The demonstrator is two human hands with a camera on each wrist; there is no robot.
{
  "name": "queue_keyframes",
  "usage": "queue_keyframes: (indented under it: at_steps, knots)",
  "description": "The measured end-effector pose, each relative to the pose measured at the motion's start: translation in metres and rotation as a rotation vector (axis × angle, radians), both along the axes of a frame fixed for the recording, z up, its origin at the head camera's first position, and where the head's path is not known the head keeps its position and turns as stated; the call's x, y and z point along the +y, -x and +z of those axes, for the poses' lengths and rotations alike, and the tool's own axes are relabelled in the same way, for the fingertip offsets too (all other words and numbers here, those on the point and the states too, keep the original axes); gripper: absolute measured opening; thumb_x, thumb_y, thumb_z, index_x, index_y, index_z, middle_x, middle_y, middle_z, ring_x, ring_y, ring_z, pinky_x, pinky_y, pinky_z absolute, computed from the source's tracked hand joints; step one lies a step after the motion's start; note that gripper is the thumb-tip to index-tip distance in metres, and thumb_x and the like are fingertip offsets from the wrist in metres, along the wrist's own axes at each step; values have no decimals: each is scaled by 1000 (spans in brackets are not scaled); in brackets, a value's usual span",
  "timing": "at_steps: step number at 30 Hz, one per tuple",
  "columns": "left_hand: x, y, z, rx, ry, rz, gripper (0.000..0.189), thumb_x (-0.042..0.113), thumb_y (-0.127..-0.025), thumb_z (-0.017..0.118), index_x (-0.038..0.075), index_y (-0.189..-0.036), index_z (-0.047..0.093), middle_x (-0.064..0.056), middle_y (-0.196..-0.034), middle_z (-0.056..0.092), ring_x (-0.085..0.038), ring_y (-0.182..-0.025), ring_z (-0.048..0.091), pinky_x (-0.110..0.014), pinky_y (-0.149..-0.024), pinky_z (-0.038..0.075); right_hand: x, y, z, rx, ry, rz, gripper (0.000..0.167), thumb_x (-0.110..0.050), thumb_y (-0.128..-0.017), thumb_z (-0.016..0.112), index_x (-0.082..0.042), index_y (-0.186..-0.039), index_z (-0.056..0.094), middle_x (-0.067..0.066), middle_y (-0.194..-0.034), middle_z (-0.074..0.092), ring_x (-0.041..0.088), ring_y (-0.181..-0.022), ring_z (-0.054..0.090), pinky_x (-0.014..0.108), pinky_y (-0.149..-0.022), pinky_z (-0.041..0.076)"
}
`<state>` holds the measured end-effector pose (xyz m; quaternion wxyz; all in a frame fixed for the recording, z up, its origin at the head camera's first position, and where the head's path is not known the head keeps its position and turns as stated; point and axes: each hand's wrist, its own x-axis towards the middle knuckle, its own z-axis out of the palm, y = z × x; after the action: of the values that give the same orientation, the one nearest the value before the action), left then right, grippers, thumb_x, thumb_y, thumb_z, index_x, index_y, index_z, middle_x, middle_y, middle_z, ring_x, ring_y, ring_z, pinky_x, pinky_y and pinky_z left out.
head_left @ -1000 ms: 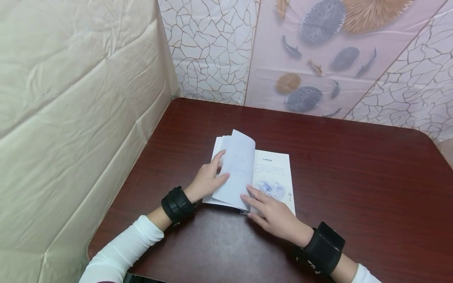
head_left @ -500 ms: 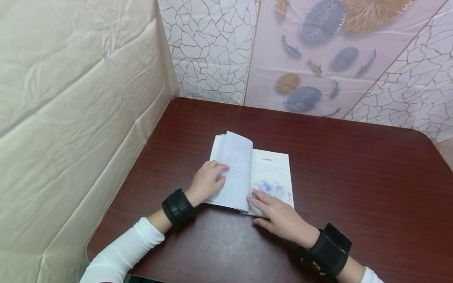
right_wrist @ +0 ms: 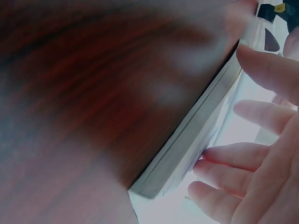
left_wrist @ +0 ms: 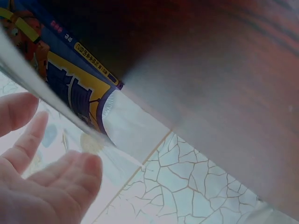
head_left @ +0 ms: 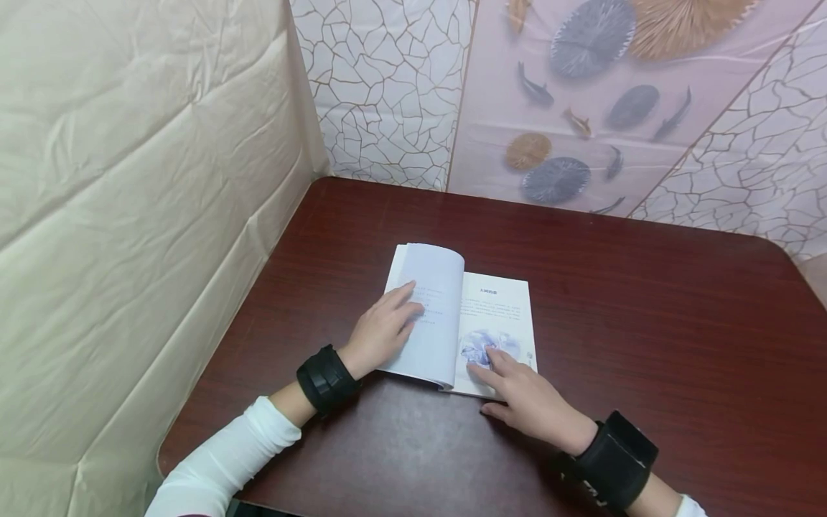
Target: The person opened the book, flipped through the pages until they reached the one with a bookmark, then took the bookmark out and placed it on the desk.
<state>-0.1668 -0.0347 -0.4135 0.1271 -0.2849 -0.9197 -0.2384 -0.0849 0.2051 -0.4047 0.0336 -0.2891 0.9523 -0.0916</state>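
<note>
An open book (head_left: 439, 280) lies on the table, its left pages curving up from the spine. The right page (head_left: 494, 305) carries a few lines of print and a bluish-purple picture. My left hand (head_left: 382, 329) rests on the left page with fingers spread. In the left wrist view, the blue and yellow cover (left_wrist: 70, 88) shows beneath the pages, beside the loosely extended fingers. Over the lower part of the right page lies my right hand (head_left: 530, 398), fingers loosely extended. The right wrist view shows its fingertips along the book's page edges (right_wrist: 187, 135); whether they all touch is unclear.
The dark red-brown table (head_left: 646, 345) extends on all sides of the book. A cream fabric wall (head_left: 161, 215) runs along the left, and a patterned backdrop (head_left: 388, 93) stands behind. Both wrists wear black bands (head_left: 326, 379).
The raised left pages have settled flatter to the left. My left hand moved from the leaf's edge onto the page; my right hand slid right and down, away from the spine.
</note>
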Motion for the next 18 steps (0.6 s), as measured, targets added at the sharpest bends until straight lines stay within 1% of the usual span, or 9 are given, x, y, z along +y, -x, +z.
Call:
queue_keyframes:
  at_steps: [2,4,7,9,13,18]
  knots:
    - [1,0,-1,11,10,-28,22,5,-82,58,12,-103,63,-9,-131,47,-21,-120,45,-36,-91,44,1,0,0,-8,-9,-13,55,-26,-72,71,-10,-122,53,27,-127,44,37,-114,47,47,-85,44]
    - [1,0,-2,17,10,-50,22,4,-83,57,12,-103,63,-9,-130,48,-20,-120,46,-35,-90,45,2,1,0,-20,-15,-23,55,-26,-72,71,-10,-122,53,26,-128,44,37,-115,46,47,-85,44]
    - [2,0,-2,7,10,-70,22,4,-84,56,11,-103,64,-8,-128,51,-19,-119,47,-34,-88,46,4,2,-1,-23,-27,-30,57,-28,-71,72,-8,-121,53,26,-128,45,37,-115,47,47,-85,44]
    - [2,0,-1,-11,17,-79,23,3,-84,55,11,-103,64,-7,-127,52,-19,-118,48,-34,-88,46,5,3,-2,-20,-35,-33,57,-28,-71,72,-7,-121,54,25,-127,46,36,-114,48,47,-85,44]
    - [2,-1,0,-43,63,-85,23,4,-85,53,11,-105,64,-6,-125,53,-18,-118,48,-33,-92,43,7,3,-1,-8,-50,-37,57,-27,-69,73,-6,-119,55,24,-126,47,36,-114,48,47,-86,44]
    - [3,-1,1,-52,82,-89,23,4,-86,52,10,-106,63,-6,-124,54,-18,-117,49,-32,-93,43,10,4,-1,20,-61,-40,50,-23,-70,72,-7,-116,58,23,-125,50,34,-114,49,45,-86,45]
